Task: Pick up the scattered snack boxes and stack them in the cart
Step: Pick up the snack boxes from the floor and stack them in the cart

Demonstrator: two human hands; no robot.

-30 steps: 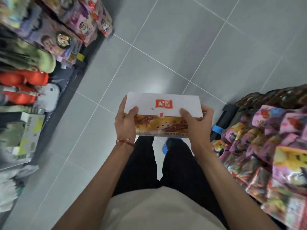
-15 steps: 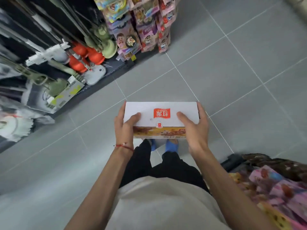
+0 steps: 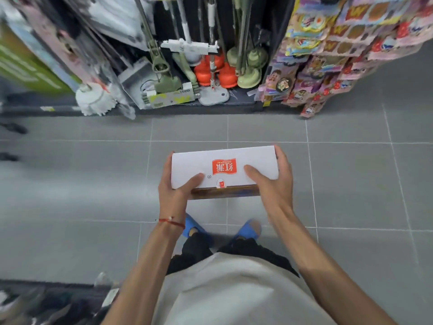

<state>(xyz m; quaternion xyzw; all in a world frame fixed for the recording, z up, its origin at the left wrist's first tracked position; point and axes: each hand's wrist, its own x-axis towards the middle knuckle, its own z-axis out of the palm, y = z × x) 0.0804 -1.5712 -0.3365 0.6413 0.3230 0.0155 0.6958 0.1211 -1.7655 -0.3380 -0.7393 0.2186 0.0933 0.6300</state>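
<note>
Fingers of left hand (image 3: 174, 191) and right hand (image 3: 274, 186) curl round the short ends of the white snack box (image 3: 225, 168), thumbs flat on its lid. Box held level at waist height over grey tile floor (image 3: 351, 184), facing a shelf of mops (image 3: 187, 66). Blue slippers (image 3: 248, 228) below.

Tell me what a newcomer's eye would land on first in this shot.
The white box with a red logo stands out first. It is held level at the centre by the left hand and right hand, thumbs on top, above the grey tiled floor. Next come the orange plungers at top centre and the wall of colourful packets at upper right.
</note>
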